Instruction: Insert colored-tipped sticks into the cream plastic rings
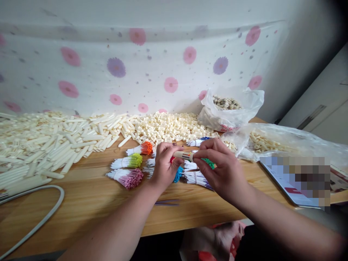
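The fingers (169,149) of the left hand (163,165) are pinching one end of a cream pen barrel (183,156), and the fingers (203,154) of the right hand (223,170) are gripping its other end, so both hands are clenched on the same piece. The barrel is lying level between them, just above the wooden bench (89,203), probably because a grip at each end is steadying it close to the supplies below. Those supplies are fanning out under and beside the hands as tied bundles of thin refills, sorted by tip colour: an orange bundle (146,148), a yellow-green bundle (135,160), a pink bundle (132,178), a blue bundle (178,174) partly hidden by the left hand, a green bundle (208,163) half covered by the right hand, and a dark blue bundle (202,139) behind. A heap of loose cream barrels (54,139) is covering the left of the bench, a mound of small ribbed white pieces (170,127) is sitting beyond the hands, and two plastic bags of parts, one upright (231,116) and one slumped (274,143), are crowding the right. A grey cable (46,214) is looping over the near left edge, and a flower-print cloth (116,67) is hanging behind.
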Available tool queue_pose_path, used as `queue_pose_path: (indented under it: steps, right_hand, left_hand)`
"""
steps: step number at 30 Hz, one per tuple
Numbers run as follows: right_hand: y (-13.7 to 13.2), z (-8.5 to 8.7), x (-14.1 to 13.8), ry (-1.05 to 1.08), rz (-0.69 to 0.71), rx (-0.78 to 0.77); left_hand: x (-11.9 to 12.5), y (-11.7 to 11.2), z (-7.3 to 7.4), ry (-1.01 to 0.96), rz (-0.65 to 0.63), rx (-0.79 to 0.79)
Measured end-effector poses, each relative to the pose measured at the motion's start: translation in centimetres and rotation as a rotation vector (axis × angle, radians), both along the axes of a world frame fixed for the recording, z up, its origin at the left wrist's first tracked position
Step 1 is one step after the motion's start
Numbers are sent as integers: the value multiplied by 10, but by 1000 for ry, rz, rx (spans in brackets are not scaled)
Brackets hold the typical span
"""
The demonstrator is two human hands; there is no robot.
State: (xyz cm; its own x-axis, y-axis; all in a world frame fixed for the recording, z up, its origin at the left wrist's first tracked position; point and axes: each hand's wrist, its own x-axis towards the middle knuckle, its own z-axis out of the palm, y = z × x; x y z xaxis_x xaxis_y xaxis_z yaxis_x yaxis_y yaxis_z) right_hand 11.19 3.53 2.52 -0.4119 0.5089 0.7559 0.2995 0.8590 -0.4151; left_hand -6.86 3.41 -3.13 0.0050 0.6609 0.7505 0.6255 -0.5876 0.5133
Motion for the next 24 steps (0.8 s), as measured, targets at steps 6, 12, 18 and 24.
queue_pose_path:
  steps: [6,12,18,24]
  right_hand:
    - [-2,6,4,2,85,-184]
    - [38,19,59,102,-155,-242]
    - [76,-6,148,-457,-493,-447]
    - [98,-23,194,-467,-732,-304]
  left_hand:
    - [-3,3,-1,-5,36,3]
    - [-2,11,-7,-167,-131,-94]
    - [-2,16,-20,-406,-235,-327]
    - [3,13,-15,-465,-315,-376]
